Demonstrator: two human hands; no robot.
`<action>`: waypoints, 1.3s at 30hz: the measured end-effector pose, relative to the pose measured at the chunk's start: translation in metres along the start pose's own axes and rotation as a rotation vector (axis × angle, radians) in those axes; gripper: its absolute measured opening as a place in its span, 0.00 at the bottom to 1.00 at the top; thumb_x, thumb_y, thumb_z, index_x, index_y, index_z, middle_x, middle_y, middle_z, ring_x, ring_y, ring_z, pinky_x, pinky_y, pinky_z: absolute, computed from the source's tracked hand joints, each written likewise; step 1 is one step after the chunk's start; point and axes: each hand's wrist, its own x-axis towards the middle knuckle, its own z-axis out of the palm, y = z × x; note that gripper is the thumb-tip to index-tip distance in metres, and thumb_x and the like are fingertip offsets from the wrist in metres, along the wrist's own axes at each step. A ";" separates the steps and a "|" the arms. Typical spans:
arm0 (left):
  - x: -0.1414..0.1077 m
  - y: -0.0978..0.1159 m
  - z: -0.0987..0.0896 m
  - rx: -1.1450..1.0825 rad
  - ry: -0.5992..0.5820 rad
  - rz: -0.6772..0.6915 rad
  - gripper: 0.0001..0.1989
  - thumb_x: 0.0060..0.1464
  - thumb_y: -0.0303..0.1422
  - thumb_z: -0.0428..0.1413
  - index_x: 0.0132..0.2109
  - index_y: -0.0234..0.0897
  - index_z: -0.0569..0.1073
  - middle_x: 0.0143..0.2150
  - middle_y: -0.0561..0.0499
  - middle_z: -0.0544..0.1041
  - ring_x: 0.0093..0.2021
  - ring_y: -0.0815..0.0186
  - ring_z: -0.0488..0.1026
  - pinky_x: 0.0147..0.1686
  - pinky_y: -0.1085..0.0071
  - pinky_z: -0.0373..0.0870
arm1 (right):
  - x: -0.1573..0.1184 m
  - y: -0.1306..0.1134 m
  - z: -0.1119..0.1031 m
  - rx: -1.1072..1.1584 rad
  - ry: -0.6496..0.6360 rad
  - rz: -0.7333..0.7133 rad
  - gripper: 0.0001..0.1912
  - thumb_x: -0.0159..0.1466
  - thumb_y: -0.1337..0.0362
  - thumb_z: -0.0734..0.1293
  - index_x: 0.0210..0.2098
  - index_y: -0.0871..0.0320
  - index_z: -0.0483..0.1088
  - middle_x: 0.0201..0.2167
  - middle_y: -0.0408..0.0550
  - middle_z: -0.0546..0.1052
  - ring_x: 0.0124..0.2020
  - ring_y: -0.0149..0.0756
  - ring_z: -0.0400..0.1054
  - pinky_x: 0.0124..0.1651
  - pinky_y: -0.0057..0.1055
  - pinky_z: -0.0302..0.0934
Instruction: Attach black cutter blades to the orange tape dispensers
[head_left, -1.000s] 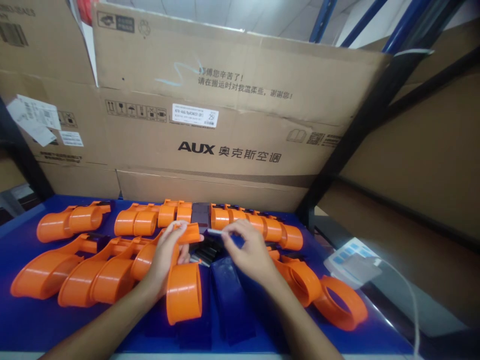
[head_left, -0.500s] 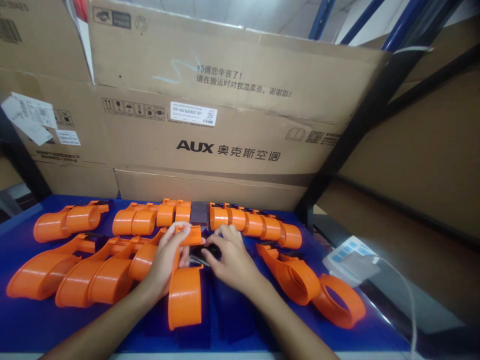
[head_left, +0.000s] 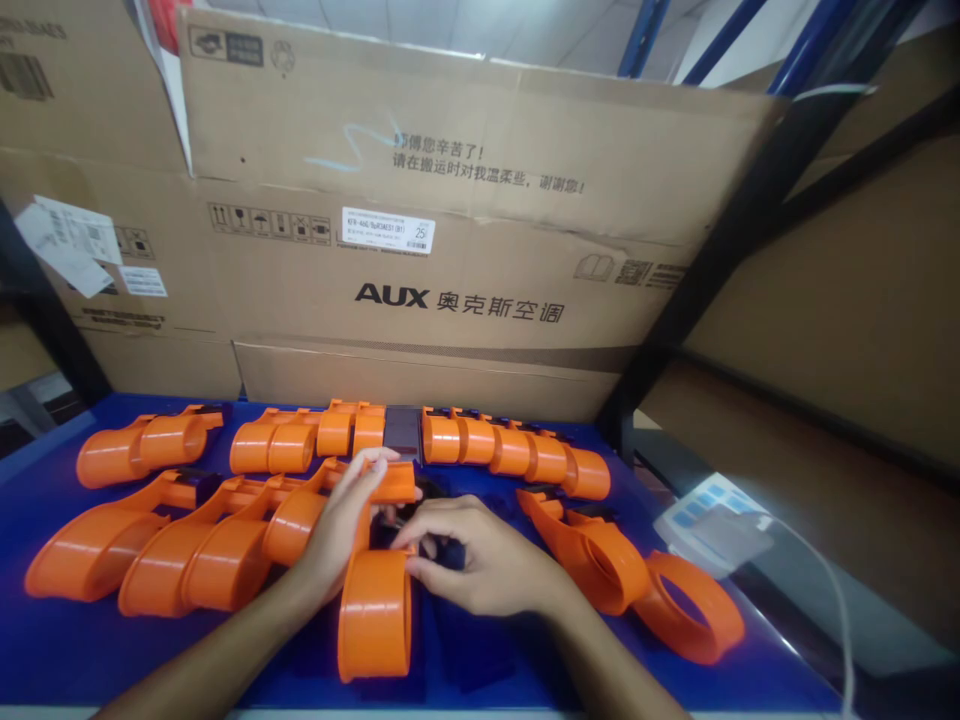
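My left hand (head_left: 346,510) is wrapped round the upper part of an orange plastic piece (head_left: 375,615), whose wide curved band hangs toward the front of the blue surface. My right hand (head_left: 476,555) pinches the small tab at the top of that band between thumb and fingers. Dark material shows behind my right fingers, too hidden to make out. Similar orange pieces (head_left: 225,570) stand in a row left of my left hand, and another row (head_left: 514,450) lies behind my right hand.
Large cardboard (head_left: 465,240) stands behind the blue surface (head_left: 300,650). Two more orange loops (head_left: 690,605) lie at the right, beside a white and blue device (head_left: 712,525) with a cable. Dark metal posts (head_left: 697,250) slant up at the sides.
My right hand has moved down and toward me, from the dark item beside the orange piece to the tab on its band. My left hand keeps its hold.
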 end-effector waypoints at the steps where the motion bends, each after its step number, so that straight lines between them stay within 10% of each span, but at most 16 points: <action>1: 0.000 0.000 0.001 -0.012 -0.041 -0.035 0.24 0.57 0.50 0.60 0.54 0.41 0.70 0.39 0.48 0.81 0.31 0.62 0.78 0.32 0.68 0.74 | 0.000 0.000 0.001 -0.009 0.009 -0.009 0.09 0.68 0.64 0.65 0.45 0.54 0.76 0.32 0.44 0.77 0.31 0.33 0.71 0.38 0.30 0.67; 6: -0.004 -0.001 0.003 -0.053 -0.206 -0.118 0.36 0.61 0.54 0.53 0.69 0.47 0.57 0.54 0.40 0.78 0.48 0.50 0.79 0.46 0.54 0.75 | -0.004 0.002 0.000 -0.090 0.148 -0.057 0.04 0.63 0.66 0.67 0.37 0.54 0.74 0.27 0.42 0.75 0.27 0.32 0.68 0.33 0.28 0.64; 11: -0.025 0.011 -0.006 0.376 -0.237 0.230 0.43 0.58 0.53 0.57 0.74 0.49 0.50 0.74 0.42 0.57 0.73 0.45 0.51 0.69 0.48 0.52 | -0.007 0.008 -0.005 -0.192 0.408 -0.018 0.04 0.64 0.67 0.66 0.37 0.55 0.74 0.28 0.45 0.76 0.28 0.34 0.69 0.33 0.30 0.64; 14: -0.040 0.029 -0.005 0.880 -0.329 0.491 0.54 0.44 0.48 0.70 0.73 0.52 0.53 0.76 0.45 0.49 0.73 0.37 0.44 0.69 0.39 0.44 | -0.008 0.013 -0.005 -0.223 0.504 -0.003 0.05 0.65 0.67 0.66 0.40 0.55 0.74 0.28 0.45 0.76 0.28 0.34 0.69 0.32 0.30 0.65; 18: -0.046 0.044 -0.001 1.355 -0.364 0.705 0.48 0.50 0.34 0.66 0.73 0.54 0.53 0.70 0.45 0.61 0.69 0.42 0.56 0.66 0.38 0.52 | -0.007 0.017 -0.002 -0.210 0.534 -0.014 0.07 0.66 0.68 0.66 0.43 0.56 0.73 0.30 0.45 0.77 0.27 0.33 0.69 0.32 0.29 0.65; 26: -0.045 0.058 -0.018 1.612 -0.364 0.888 0.41 0.50 0.28 0.60 0.70 0.44 0.58 0.66 0.44 0.69 0.66 0.48 0.62 0.65 0.47 0.58 | -0.003 0.013 0.007 -0.047 0.479 0.025 0.09 0.67 0.65 0.68 0.47 0.54 0.69 0.35 0.46 0.80 0.30 0.33 0.74 0.33 0.28 0.68; 39: 0.022 0.181 -0.157 2.154 0.047 0.420 0.31 0.50 0.33 0.56 0.62 0.33 0.65 0.61 0.39 0.71 0.60 0.45 0.67 0.57 0.54 0.61 | -0.006 0.013 0.001 -0.099 0.540 0.044 0.10 0.70 0.65 0.65 0.50 0.54 0.72 0.35 0.46 0.81 0.34 0.35 0.76 0.38 0.31 0.71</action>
